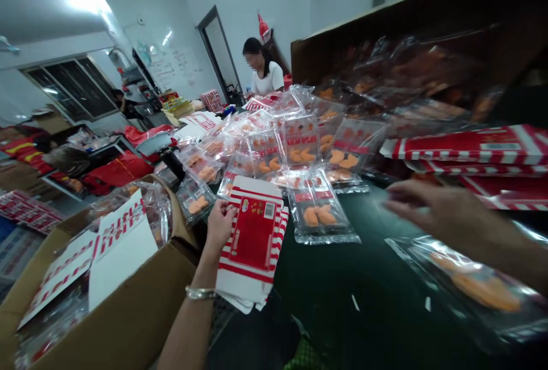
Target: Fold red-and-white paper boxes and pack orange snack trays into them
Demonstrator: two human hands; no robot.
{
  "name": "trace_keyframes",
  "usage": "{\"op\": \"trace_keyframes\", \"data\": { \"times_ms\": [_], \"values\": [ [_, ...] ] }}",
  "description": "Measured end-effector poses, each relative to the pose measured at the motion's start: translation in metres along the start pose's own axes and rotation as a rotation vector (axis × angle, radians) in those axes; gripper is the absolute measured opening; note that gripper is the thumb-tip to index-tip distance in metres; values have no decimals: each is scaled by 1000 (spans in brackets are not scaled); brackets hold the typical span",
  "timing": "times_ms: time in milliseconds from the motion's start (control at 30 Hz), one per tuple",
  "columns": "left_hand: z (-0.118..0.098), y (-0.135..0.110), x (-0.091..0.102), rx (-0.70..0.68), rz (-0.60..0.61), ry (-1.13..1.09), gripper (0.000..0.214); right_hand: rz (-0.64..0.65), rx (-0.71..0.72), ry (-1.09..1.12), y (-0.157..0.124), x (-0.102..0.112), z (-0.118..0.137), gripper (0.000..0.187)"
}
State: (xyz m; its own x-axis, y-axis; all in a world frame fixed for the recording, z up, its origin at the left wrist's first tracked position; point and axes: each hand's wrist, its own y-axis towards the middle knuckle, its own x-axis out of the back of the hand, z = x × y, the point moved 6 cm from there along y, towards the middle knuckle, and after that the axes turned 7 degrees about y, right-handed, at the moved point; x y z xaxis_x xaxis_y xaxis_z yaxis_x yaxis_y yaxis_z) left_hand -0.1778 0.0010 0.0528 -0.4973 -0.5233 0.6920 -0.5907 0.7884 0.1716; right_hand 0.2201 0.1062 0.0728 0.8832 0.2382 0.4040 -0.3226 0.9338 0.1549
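My left hand (220, 224) grips the edge of a flat red-and-white striped paper carton (252, 238), unfolded and held up over the dark green table (363, 278). My right hand (436, 207) hangs in the air at the right, fingers loosely curled and holding nothing. Below it lies a sealed clear plastic pack of orange pastries (475, 284), not touched by the hand. Another such pack (317, 210) lies just right of the carton, and several more are heaped behind it.
At the lower left stands an open cardboard box (128, 307) holding flat cartons and clear plastic. A brown box (385, 56) of packs tilts at the upper right, above stacked red cartons (471, 150). A co-worker (265, 70) sits beyond the table. Another person (126, 104) stands at the far left.
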Motion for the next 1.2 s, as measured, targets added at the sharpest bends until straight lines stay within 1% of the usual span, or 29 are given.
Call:
{"op": "trace_keyframes", "data": {
  "times_ms": [33,67,100,133,167,200,233,267,300,367,400,433,467,500,567,633,667,733,833,900,933,967,1000,1033,1067,1100,1133,1167,1200],
  "values": [
    [-9,-9,-1,-15,18,-68,14,116,-16,24,-13,-28,11,37],
    [-18,-21,-6,-36,44,-149,17,256,-38,73,-26,-58,21,42],
    [-27,-34,-15,-55,77,-249,21,345,-29,188,-39,-81,33,48],
    [-35,-48,-27,-71,118,-358,24,382,-19,292,-50,-97,42,49],
    [-41,-64,-41,-69,174,-504,26,396,-10,374,-59,-105,48,47],
    [-45,-79,-55,-60,220,-596,29,386,-5,408,-67,-105,51,42],
    [-48,-94,-66,-54,241,-637,33,368,-8,389,-75,-99,51,36],
    [-50,-108,-73,-59,233,-619,37,355,-18,329,-84,-89,49,30],
    [-52,-120,-77,-86,206,-553,39,347,-33,249,-93,-76,47,26],
    [-65,-142,-82,-204,189,-437,46,344,-73,105,-113,-52,45,20],
    [-74,-151,-84,-272,231,-424,50,348,-94,62,-121,-43,46,18],
    [-84,-159,-89,-329,314,-436,55,358,-113,39,-129,-38,46,16],
    [-94,-166,-96,-369,433,-458,58,366,-128,22,-134,-34,46,15],
    [-102,-171,-103,-380,569,-486,57,373,-142,5,-138,-33,45,14],
    [-111,-176,-119,-319,842,-560,42,385,-179,-50,-142,-32,40,15],
    [-112,-176,-131,-220,1046,-661,31,407,-258,-91,-143,-33,31,20],
    [-111,-175,-134,-182,1113,-710,32,434,-303,-88,-144,-35,26,24],
    [-108,-173,-139,-148,1204,-759,36,494,-359,-20,-147,-40,19,31],
    [-104,-175,-144,-141,1327,-715,37,528,-351,139,-152,-49,14,45],
    [-101,-178,-149,-143,1411,-657,34,513,-376,209,-157,-52,6,50],
    [-99,-178,-150,-157,1423,-639,30,490,-407,238,-160,-52,1,51],
    [-97,-175,-151,-172,1375,-630,26,462,-449,276,-164,-51,-5,53],
    [-92,-170,-150,-176,1257,-625,21,426,-502,325,-168,-48,-11,55],
    [-85,-163,-146,-161,1086,-622,18,378,-564,382,-172,-43,-18,58],
    [-77,-158,-141,-123,900,-622,16,327,-627,438,-176,-37,-24,60],
    [-67,-157,-135,-56,746,-629,16,281,-686,488,-180,-30,-29,62],
    [-58,-163,-132,27,668,-645,19,239,-734,528,-183,-23,-32,64],
    [-53,-175,-134,106,686,-678,24,202,-762,553,-185,-17,-34,65],
    [-54,-190,-139,165,777,-734,33,169,-766,561,-186,-12,-35,66]
  ]
}}
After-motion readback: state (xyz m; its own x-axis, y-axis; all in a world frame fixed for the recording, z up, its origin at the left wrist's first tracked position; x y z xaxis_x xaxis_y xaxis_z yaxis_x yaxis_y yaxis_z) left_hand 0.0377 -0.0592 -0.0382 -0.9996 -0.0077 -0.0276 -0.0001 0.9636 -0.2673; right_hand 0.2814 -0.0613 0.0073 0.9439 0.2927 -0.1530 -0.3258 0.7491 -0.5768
